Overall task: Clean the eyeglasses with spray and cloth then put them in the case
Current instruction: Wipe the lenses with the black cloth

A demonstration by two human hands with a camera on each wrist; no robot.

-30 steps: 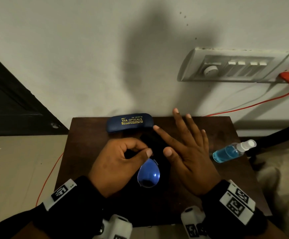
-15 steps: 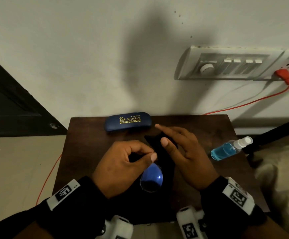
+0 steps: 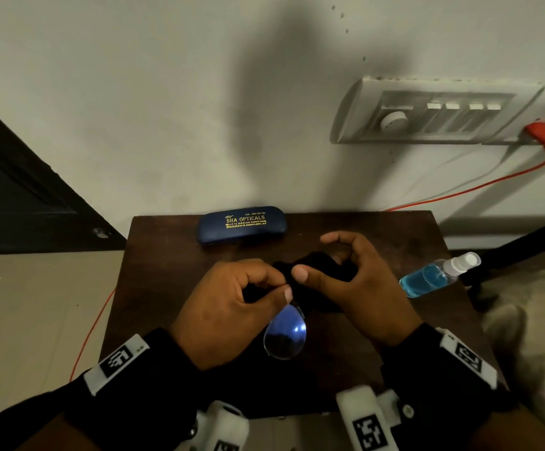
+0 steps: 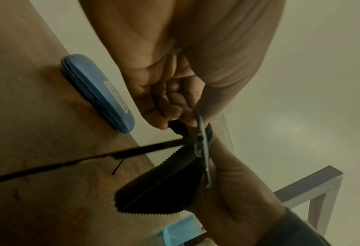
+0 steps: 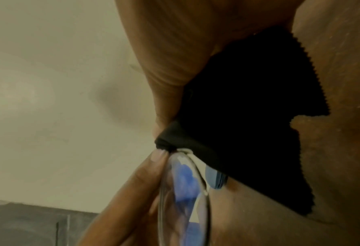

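My left hand (image 3: 232,307) pinches the eyeglasses (image 3: 285,335) at the frame above the small dark table; one lens shines blue below the thumb. In the left wrist view the eyeglasses (image 4: 204,149) show edge on, a temple arm stretching left. My right hand (image 3: 346,281) grips the black cloth (image 3: 316,271) folded over the other lens, thumb on top. The right wrist view shows the black cloth (image 5: 248,108) with its zigzag edge wrapped round that lens, and the eyeglasses (image 5: 183,199) close up. The shut blue case (image 3: 241,224) lies at the table's back edge. The spray bottle (image 3: 433,276) lies at the right.
The brown table (image 3: 167,271) stands against a pale wall (image 3: 167,109). A switchboard (image 3: 443,115) with a red plug and cord (image 3: 492,183) is on the wall at the right. A dark door (image 3: 20,196) stands at the left.
My right hand, spread flat a second ago, has curled round the black cloth and closed it over the lens beside my left thumb. The left hand keeps its pinch on the eyeglasses.
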